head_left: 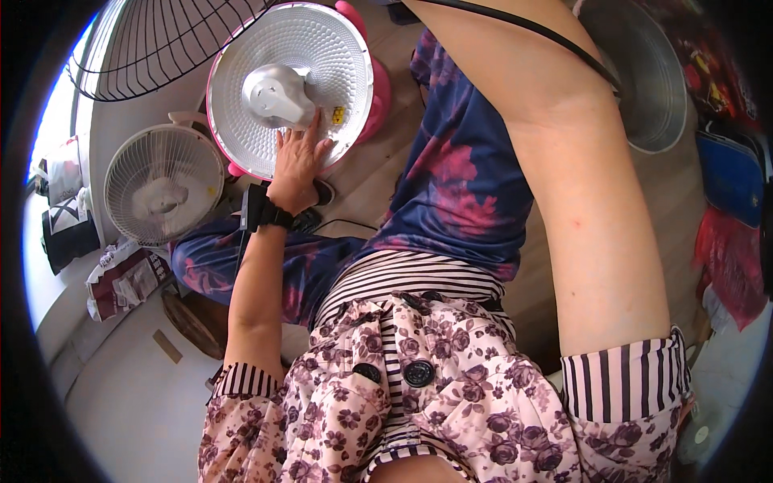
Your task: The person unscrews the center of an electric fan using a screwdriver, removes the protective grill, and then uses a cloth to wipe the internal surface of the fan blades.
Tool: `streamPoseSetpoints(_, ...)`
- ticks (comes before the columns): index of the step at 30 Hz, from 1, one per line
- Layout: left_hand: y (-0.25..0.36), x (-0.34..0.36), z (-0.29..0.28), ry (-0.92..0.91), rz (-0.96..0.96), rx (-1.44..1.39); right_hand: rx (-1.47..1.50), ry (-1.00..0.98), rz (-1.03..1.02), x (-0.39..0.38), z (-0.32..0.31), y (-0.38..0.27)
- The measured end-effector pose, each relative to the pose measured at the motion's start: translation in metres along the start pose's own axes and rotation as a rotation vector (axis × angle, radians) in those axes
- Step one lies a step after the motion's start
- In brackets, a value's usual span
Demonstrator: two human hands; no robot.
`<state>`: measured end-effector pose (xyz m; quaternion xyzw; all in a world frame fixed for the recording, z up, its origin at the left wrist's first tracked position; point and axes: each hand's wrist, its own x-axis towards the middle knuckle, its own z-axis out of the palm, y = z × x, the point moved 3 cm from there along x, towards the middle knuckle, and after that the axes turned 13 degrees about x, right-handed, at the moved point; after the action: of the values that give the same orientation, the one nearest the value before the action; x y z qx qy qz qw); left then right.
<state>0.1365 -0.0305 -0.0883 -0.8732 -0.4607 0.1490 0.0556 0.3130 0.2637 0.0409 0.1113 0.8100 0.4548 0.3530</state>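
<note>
My left hand (298, 161) rests with fingers spread on the lower part of a round dish heater (241, 68). The heater has a dimpled silver reflector, a pink housing and a small yellow label. My fingertips are just below the silver centre piece (274, 97). At the upper left, part of a black wire guard (129, 99) reaches over the dish's edge. My right arm bends at the elbow and runs out past the top edge, so its hand is hidden. A thin black cord or rod (531, 30) crosses that forearm.
A white caged fan (157, 189) is left of the heater. Bags, including a maroon one (125, 282), and a round brown object (193, 322) lie at left. At right are a metal basin (656, 97), a blue item (729, 173) and a red plastic bag (733, 258).
</note>
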Motion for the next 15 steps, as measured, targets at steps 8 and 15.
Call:
streamPoseSetpoints(8,-0.007,-0.012,0.003,-0.143,-0.052,-0.04,-1.871,-0.273,-0.728,-0.01,-0.004,-0.007)
streamPoseSetpoints(15,-0.015,-0.034,-0.01,-0.132,-0.132,-0.182,-2.073,-0.484,-0.775,0.061,0.021,0.007)
